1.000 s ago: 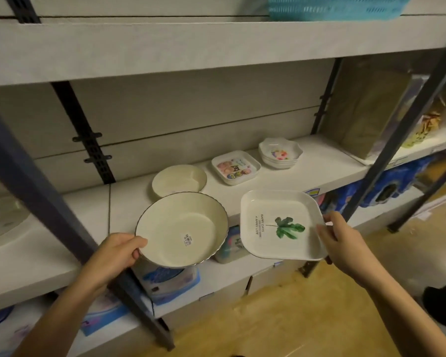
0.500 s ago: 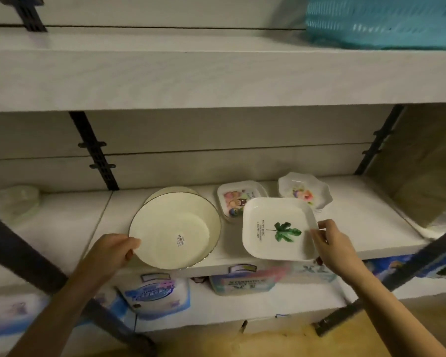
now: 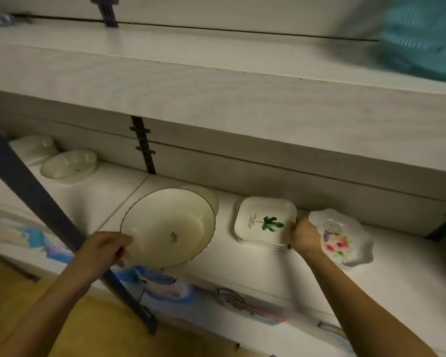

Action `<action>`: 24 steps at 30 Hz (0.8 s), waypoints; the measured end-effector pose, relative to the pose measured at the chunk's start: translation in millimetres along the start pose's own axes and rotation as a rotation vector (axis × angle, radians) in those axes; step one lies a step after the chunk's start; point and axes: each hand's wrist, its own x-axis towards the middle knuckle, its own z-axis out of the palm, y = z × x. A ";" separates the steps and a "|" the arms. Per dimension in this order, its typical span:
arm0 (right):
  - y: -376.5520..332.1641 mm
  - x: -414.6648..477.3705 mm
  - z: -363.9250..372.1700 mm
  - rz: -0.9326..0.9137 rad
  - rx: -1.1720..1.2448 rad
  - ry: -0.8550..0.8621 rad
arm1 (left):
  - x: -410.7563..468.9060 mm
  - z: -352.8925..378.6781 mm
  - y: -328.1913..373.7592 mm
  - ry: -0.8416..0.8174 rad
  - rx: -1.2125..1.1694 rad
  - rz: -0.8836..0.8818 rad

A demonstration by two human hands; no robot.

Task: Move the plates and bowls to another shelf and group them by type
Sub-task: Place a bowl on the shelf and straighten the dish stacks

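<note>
On shelf [image 3: 242, 266], left hand [image 3: 106, 249] gripping bowl [image 3: 168, 226]; right hand [image 3: 303, 237] on square plate [image 3: 264, 221]

Mostly hidden behind the big cream bowl [image 3: 169, 226], a smaller cream dish [image 3: 208, 194]; buried under the leaf-print square plate [image 3: 264, 221], another square plate; cut off at top right, a blurred teal basket [image 3: 422, 34]; unreadable, the bowl's sticker [image 3: 173, 237].
</note>
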 end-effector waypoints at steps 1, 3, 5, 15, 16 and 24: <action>-1.7 4.0 2.5 0.003 -0.004 0.000 | -1.3 -0.3 0.2 0.010 0.002 0.006; -4.0 10.2 6.3 0.011 -0.031 0.001 | -3.1 -1.4 -0.4 0.031 -0.044 -0.012; -4.2 14.2 6.9 0.019 -0.083 -0.011 | -3.9 -3.2 -0.3 0.039 -0.059 -0.031; -8.5 3.9 -1.2 -0.037 -0.325 -0.112 | -2.5 1.3 1.6 0.049 -0.089 -0.032; -10.9 -1.9 -4.4 -0.067 -0.322 -0.097 | 0.5 1.8 0.7 0.047 -0.090 -0.031; -37.8 -69.4 -39.4 -0.300 -0.473 -0.107 | 61.0 6.5 -18.0 -0.061 -0.023 -0.013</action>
